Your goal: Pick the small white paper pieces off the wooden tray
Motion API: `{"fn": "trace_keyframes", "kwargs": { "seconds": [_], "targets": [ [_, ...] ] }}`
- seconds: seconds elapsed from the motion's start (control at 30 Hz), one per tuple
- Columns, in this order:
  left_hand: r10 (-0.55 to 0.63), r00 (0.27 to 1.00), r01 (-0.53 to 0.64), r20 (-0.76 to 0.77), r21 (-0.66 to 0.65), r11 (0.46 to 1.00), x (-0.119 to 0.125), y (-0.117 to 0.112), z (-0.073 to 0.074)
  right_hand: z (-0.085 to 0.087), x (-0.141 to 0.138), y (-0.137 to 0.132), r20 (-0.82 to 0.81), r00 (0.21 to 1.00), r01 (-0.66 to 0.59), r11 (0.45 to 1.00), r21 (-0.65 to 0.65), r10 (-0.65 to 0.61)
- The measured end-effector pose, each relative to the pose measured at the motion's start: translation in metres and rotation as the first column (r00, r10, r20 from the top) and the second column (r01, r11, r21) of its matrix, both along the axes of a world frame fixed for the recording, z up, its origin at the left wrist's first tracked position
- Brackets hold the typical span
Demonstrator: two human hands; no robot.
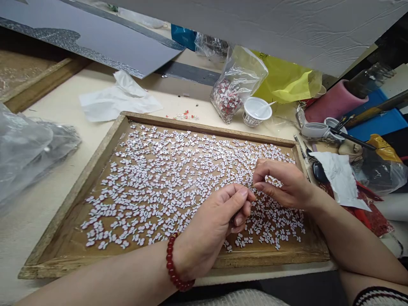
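Soft, even light brightens the table; glare flecks the clear plastic bag; left-edge plastic wrapping looks blurred and stretched.

Tray frame: mottled brown wood. Small pcs: white, dk-red edges (some green specks too). Counter: cream. Bead bracelet: dk red. Plastic bag: bright yellow. Cup: white w/ blk pattern. Bits in see-through clear bag: red & white. Cylinder: dusty pink. Board: pale grey w/ dk speckled patch. Sleeve cuff: blk/white stripes.
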State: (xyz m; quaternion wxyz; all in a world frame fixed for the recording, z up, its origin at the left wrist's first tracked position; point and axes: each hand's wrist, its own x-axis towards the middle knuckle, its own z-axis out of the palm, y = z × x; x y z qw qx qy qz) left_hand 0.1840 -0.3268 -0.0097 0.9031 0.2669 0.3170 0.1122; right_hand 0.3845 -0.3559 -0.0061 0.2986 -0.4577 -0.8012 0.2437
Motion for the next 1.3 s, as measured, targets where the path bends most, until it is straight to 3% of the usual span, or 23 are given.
{"fn": "trace_keyframes", "kwargs": {
  "seconds": [1.3],
  "targets": [
    [0.002,1.000,-0.002,-0.014,0.043,0.999,0.0004,-0.0009,-0.0016,-0.0008,-0.0014,0.0017,0.026,0.999,-0.035,0.999,-0.024,0.036]
  ]
}}
